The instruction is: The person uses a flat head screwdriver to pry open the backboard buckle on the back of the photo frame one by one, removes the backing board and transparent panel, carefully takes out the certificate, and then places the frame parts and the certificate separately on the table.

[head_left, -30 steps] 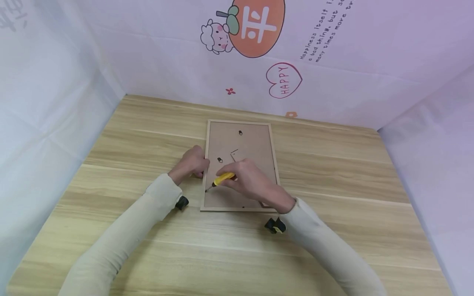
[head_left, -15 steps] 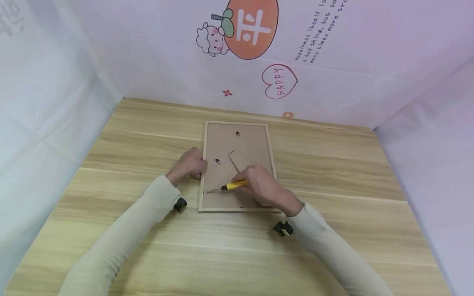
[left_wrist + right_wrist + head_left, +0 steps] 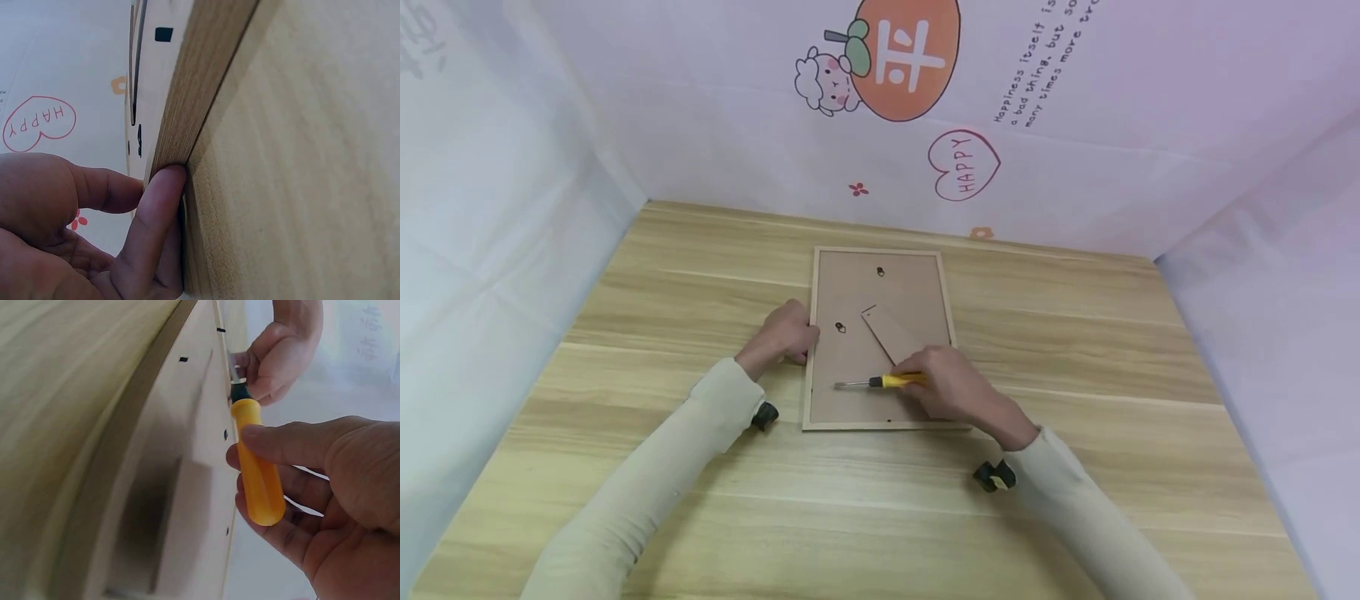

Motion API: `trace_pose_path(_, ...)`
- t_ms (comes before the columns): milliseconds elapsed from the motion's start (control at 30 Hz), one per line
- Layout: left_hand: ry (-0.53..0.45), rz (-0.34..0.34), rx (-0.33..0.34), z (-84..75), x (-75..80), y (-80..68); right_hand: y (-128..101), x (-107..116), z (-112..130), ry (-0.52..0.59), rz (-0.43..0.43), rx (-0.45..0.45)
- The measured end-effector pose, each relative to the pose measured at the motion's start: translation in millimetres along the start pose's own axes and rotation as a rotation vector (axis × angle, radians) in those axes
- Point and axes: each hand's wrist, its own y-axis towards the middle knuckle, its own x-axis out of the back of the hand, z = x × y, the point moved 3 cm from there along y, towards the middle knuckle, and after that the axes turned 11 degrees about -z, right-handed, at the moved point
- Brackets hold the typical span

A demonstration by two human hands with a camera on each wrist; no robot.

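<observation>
**Two hands at the back of a picture frame, one holding a screwdriver**

A wooden picture frame point(image 3: 880, 337) lies face down near the middle of a wood-grain table point(image 3: 1075, 350), its brown backing board and folded stand leg facing up. The left hand point(image 3: 786, 332) rests at the frame's nine o'clock edge, fingers curled with the fingertips pressed against the rim. The right hand point(image 3: 951, 385), at about five o'clock, grips a yellow-handled screwdriver point(image 3: 880, 382) whose shaft lies over the backing and points toward nine o'clock.

The frame looks light and stiff, and likely fragile if glass sits beneath; its wooden rim seems the safest hold. The screwdriver looks small, rigid and light, best held by its handle.

The left wrist view alone shows fingers point(image 3: 153, 212) touching the frame's side wall point(image 3: 187, 94). The right wrist view alone shows thumb and fingers wrapped round the handle point(image 3: 256, 465), and small black tabs along the backing's edge.
</observation>
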Motion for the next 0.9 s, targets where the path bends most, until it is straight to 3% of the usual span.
trace_pose_path(233, 0.003, -0.004, 0.016, -0.4, -0.4, 0.9, -25.2, 14.7, -25.9, 0.126, -0.064, -0.131)
trace_pose_path(567, -0.003, -0.013, 0.022, -0.9, 2.3, 0.9, -69.2, 43.0, -85.9, 0.169, -0.212, -0.241)
trace_pose_path(900, -0.019, 0.01, 0.004, 1.9, 0.1, 0.6, -111.9, 58.6, -138.8, 0.045, -0.318, -0.435)
